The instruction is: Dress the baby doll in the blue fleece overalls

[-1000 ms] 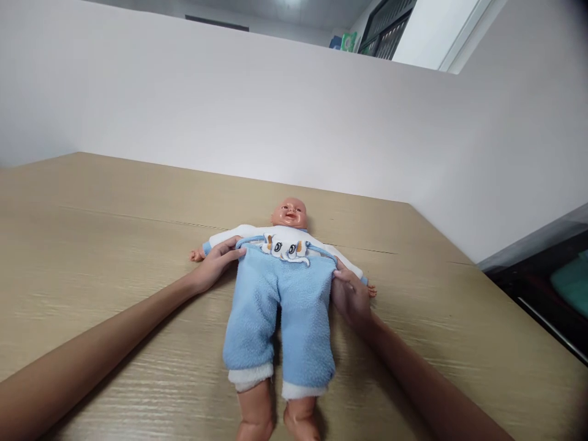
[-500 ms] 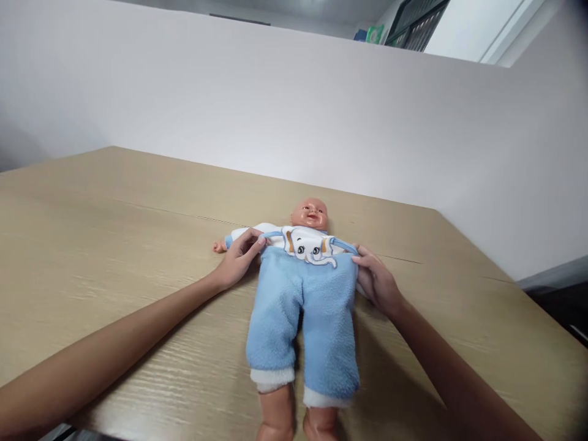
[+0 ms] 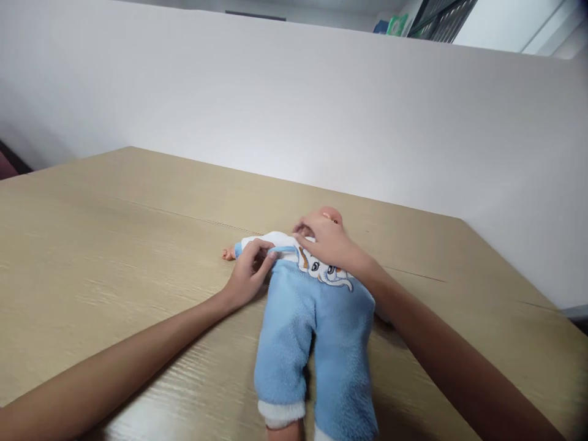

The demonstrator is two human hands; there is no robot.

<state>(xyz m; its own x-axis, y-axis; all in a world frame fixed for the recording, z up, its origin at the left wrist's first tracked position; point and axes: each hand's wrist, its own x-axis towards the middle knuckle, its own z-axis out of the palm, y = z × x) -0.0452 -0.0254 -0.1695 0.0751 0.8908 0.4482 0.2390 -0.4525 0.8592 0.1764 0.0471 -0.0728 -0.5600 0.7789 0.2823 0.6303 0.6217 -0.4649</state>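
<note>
A baby doll [image 3: 331,215] lies on its back with its feet toward me, dressed in a white top [image 3: 257,240] and fuzzy light-blue overalls [image 3: 294,324] with white cuffs. An elephant patch [image 3: 316,264] sits on the bib. My left hand [image 3: 252,269] pinches the blue strap [image 3: 283,249] at the side of the overalls. Across the doll's upper chest reaches my right hand [image 3: 328,239], its fingers bent but apart near the neck and shoulder. It covers most of the doll's face and part of the bib. The doll's small hand [image 3: 228,253] sticks out at the left.
The doll rests on a wide wooden table [image 3: 138,245] with thin seams across it. Behind the table's far edge stands a white partition wall [image 3: 275,104]. Green and blue items [image 3: 395,26] show above the wall.
My right hand has let go of the strap on the right side and moved up and left over the doll's chest. My left hand stays at the left strap. The view has shifted slightly.
</note>
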